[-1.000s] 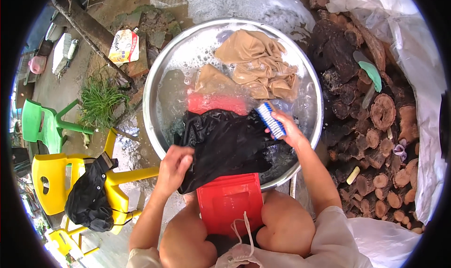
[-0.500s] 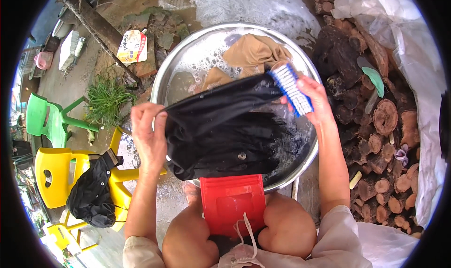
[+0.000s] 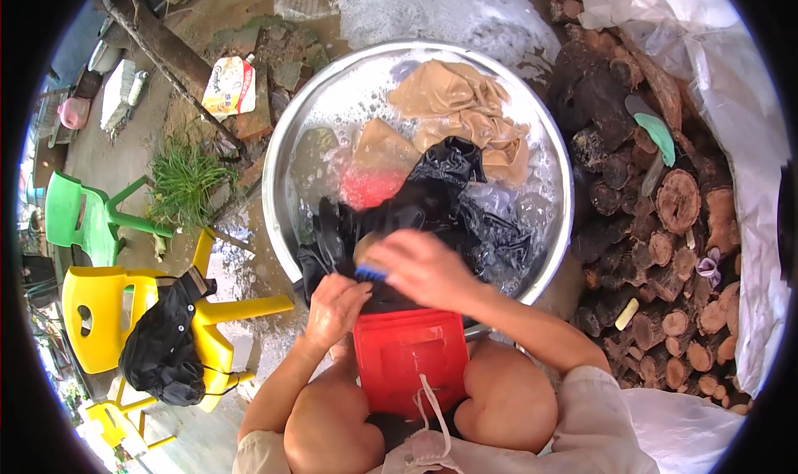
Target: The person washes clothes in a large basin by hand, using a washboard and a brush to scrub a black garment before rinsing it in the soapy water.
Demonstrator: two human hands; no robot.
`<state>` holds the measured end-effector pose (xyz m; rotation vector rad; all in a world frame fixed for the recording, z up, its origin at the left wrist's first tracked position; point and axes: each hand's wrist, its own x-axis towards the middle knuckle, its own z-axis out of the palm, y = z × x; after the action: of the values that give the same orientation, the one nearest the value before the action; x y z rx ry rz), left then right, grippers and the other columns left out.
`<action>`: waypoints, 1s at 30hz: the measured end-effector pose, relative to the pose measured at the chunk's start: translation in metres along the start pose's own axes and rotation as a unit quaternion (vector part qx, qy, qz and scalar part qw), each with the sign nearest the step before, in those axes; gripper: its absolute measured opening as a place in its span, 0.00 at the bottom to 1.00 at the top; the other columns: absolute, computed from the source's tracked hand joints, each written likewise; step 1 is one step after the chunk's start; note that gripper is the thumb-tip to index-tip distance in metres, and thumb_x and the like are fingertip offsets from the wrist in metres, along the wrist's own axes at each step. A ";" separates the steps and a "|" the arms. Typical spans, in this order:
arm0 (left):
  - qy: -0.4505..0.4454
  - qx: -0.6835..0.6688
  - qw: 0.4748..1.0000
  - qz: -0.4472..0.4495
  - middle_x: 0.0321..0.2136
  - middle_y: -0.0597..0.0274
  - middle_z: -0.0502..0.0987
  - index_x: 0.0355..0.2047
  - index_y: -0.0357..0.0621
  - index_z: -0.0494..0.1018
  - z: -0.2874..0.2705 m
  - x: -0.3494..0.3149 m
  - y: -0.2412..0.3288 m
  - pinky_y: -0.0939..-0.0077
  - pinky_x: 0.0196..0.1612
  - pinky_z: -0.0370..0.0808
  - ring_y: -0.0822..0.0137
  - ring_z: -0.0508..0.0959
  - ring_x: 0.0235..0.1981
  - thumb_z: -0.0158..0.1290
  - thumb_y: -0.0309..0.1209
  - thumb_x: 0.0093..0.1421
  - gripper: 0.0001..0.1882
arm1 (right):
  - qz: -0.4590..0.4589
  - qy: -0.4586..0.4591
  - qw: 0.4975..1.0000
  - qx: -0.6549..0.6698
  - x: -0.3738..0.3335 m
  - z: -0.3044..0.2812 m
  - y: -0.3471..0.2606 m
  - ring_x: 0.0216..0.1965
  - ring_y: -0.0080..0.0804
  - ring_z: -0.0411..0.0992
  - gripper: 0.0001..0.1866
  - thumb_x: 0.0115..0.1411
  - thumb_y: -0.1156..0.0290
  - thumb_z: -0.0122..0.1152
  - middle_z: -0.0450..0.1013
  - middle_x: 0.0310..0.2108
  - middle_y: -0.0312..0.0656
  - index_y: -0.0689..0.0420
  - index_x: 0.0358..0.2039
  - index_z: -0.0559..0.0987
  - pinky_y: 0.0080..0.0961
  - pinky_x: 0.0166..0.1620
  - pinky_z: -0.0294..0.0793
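Observation:
A wide metal basin [image 3: 283, 258] of sudsy water stands before my knees. Wet black clothing [image 3: 416, 216] is bunched in its near half, draped over a red plastic board [image 3: 411, 353] that reaches from between my knees into the basin. At the near left rim, my left hand [image 3: 335, 306] pinches the edge of the black clothing. Blurred by motion, my right hand [image 3: 428, 266] grips a scrub brush [image 3: 371, 272] with blue edging, pressed against the cloth beside my left fingers. Tan clothing [image 3: 449, 92] lies soaking at the far side.
Stacked firewood [image 3: 665, 258] lines the right, with white plastic sheeting [image 3: 723, 100] behind. On the left stand a yellow chair [image 3: 96, 324] holding a black garment [image 3: 170, 341] and a green chair [image 3: 75, 212]. A detergent pouch [image 3: 230, 86] lies at upper left.
The black clothing has come down from a stretched hold into a bunch. Both hands have moved together at the near left rim, the right bringing the brush across. The tan cloth is more exposed.

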<state>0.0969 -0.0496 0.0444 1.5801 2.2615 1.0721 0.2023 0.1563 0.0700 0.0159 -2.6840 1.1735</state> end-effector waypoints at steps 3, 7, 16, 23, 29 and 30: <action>-0.016 -0.013 1.000 0.010 0.23 0.57 0.73 0.30 0.40 0.77 -0.005 -0.012 -0.002 0.64 0.31 0.71 0.56 0.73 0.26 0.60 0.23 0.48 0.08 | -0.042 -0.146 0.975 -0.165 0.017 0.017 0.033 0.40 0.44 0.70 0.15 0.59 0.70 0.51 0.68 0.41 0.44 0.52 0.47 0.73 0.39 0.41 0.73; -0.006 -0.045 0.998 -0.041 0.22 0.55 0.72 0.28 0.37 0.76 0.002 -0.003 0.009 0.63 0.30 0.71 0.53 0.73 0.25 0.60 0.23 0.48 0.06 | 0.184 0.005 0.929 -0.320 0.017 -0.039 0.145 0.40 0.45 0.70 0.18 0.59 0.68 0.51 0.69 0.42 0.41 0.49 0.51 0.72 0.41 0.40 0.74; -0.019 -0.039 0.998 -0.039 0.22 0.54 0.72 0.26 0.37 0.75 0.001 -0.014 0.001 0.65 0.32 0.71 0.54 0.73 0.27 0.60 0.24 0.48 0.06 | -0.100 -0.019 0.990 -0.099 0.014 0.038 0.013 0.30 0.44 0.72 0.11 0.55 0.73 0.51 0.71 0.29 0.43 0.51 0.40 0.75 0.40 0.32 0.72; -0.021 -0.069 0.997 -0.037 0.22 0.56 0.71 0.25 0.38 0.74 0.008 -0.003 0.004 0.64 0.32 0.71 0.54 0.72 0.26 0.59 0.23 0.50 0.04 | 0.130 0.031 0.887 -0.442 0.016 -0.056 0.145 0.38 0.40 0.70 0.16 0.57 0.68 0.52 0.69 0.36 0.41 0.47 0.47 0.72 0.40 0.36 0.73; -0.027 -0.059 0.996 -0.057 0.21 0.53 0.71 0.26 0.36 0.75 0.004 -0.018 -0.003 0.62 0.31 0.70 0.52 0.73 0.27 0.59 0.24 0.50 0.05 | -0.006 -0.076 0.995 -0.065 0.022 0.041 0.002 0.35 0.46 0.72 0.10 0.58 0.69 0.51 0.72 0.33 0.43 0.52 0.40 0.75 0.41 0.37 0.72; -0.026 -0.059 0.996 -0.057 0.21 0.53 0.71 0.26 0.36 0.75 0.002 -0.019 -0.003 0.62 0.31 0.70 0.52 0.73 0.27 0.59 0.24 0.50 0.05 | -0.048 -0.092 0.990 -0.100 0.021 0.038 0.006 0.35 0.43 0.72 0.10 0.56 0.70 0.51 0.72 0.33 0.41 0.50 0.40 0.75 0.40 0.37 0.73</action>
<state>0.1033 -0.0663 0.0362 1.3995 2.1828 1.1000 0.1741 0.1342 0.0448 0.2300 -2.9125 0.9120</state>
